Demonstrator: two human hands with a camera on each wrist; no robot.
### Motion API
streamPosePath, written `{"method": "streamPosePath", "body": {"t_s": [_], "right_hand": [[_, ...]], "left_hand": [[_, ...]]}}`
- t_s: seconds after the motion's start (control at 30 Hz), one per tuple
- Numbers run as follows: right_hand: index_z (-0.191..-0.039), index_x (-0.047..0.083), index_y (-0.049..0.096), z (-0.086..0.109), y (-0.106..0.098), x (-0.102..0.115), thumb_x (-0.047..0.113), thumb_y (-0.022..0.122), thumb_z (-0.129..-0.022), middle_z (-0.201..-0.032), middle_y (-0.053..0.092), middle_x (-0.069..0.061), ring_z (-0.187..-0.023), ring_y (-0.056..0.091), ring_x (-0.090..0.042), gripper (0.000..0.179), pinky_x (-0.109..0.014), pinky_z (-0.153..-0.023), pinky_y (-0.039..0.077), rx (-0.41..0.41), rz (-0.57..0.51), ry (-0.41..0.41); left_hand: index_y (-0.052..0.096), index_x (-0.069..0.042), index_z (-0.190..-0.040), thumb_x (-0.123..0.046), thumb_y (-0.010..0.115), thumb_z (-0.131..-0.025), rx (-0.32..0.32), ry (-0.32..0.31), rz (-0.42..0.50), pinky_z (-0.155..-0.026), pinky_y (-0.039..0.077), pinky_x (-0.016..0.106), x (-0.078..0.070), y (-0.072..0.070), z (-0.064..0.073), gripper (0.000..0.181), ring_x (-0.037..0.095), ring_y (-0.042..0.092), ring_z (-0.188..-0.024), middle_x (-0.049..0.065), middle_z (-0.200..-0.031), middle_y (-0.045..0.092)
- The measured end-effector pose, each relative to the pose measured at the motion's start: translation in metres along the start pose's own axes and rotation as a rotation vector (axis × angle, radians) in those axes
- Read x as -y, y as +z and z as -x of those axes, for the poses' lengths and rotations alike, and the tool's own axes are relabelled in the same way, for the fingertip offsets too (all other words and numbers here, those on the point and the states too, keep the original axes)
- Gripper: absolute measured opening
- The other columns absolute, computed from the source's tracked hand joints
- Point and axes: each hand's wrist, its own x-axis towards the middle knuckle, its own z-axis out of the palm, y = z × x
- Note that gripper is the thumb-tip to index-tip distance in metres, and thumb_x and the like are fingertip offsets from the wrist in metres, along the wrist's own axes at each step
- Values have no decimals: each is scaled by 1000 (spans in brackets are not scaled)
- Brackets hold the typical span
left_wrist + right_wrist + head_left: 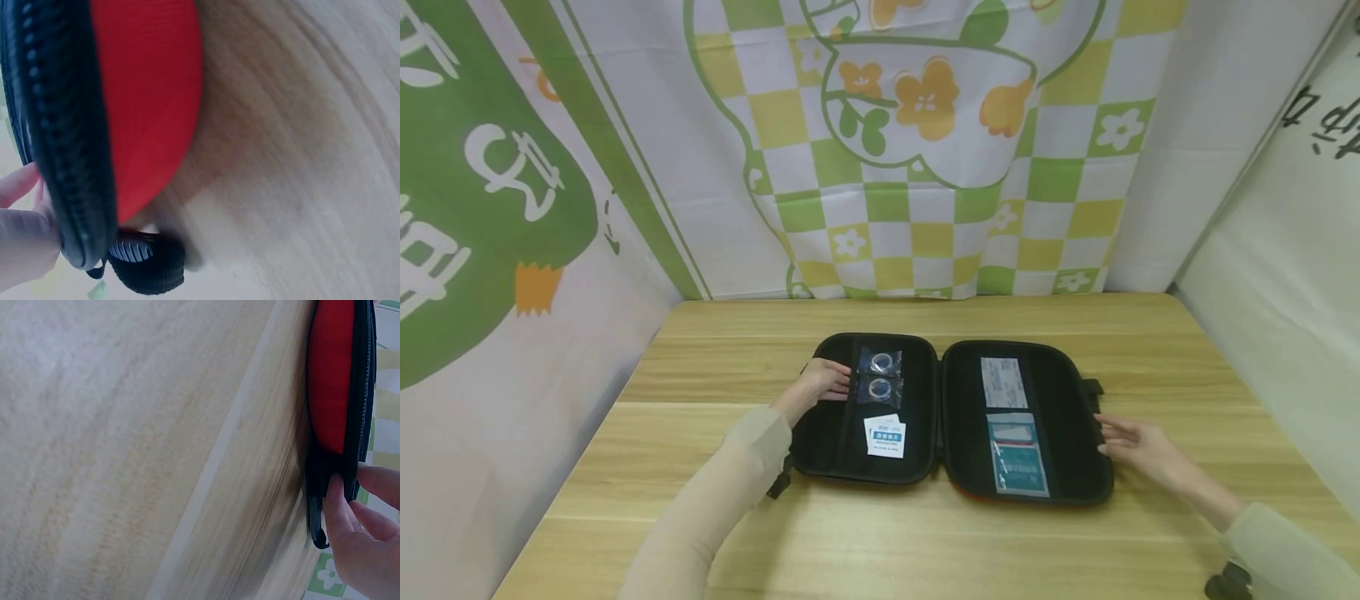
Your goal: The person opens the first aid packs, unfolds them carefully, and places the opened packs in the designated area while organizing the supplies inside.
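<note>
An unfolded black-lined zip case (939,417) lies on the table, its outer shell (150,94) red. My left hand (826,381) reaches over the left half's rim, with extended fingers near the dark elastic band (847,433). Right of the band sit two clear packets (880,377) with white rings inside and white-and-blue sachets (887,437). At the right half's outer edge, my right hand (1138,450) pinches the rim between thumb and fingers, near a black tab (316,519). That half holds a white printed packet (1003,382) and a teal packet (1019,457).
The wood-grain table (925,550) extends around the case. Behind it hangs a green-and-yellow checked curtain (917,225), with printed cloth at both sides. A black strap end (147,265) sticks out beside the left half. A dark object (1228,582) shows near the right sleeve.
</note>
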Motion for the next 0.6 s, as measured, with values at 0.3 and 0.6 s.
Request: {"method": "streamPosePath", "body": {"t_s": [0.3,0.6], "right_hand": [[-122,-21,33,0,2,-2,3,56,-84,-111,45,-41,-98,52,-42,51,-25,-72,52,-6,-9,5],[-123,-21,33,-1,2,-3,4,56,-84,-111,46,-41,-99,52,-42,51,-23,-71,52,-5,-5,8]], "left_hand": [[58,5,-101,0,47,-85,16,178,-65,-63,54,35,37,-13,-42,20,27,62,-74,20,-87,61],[65,-12,-88,-10,57,-82,-153,494,-316,-64,50,28,39,-14,-34,10,17,59,-76,5,-83,63]]}}
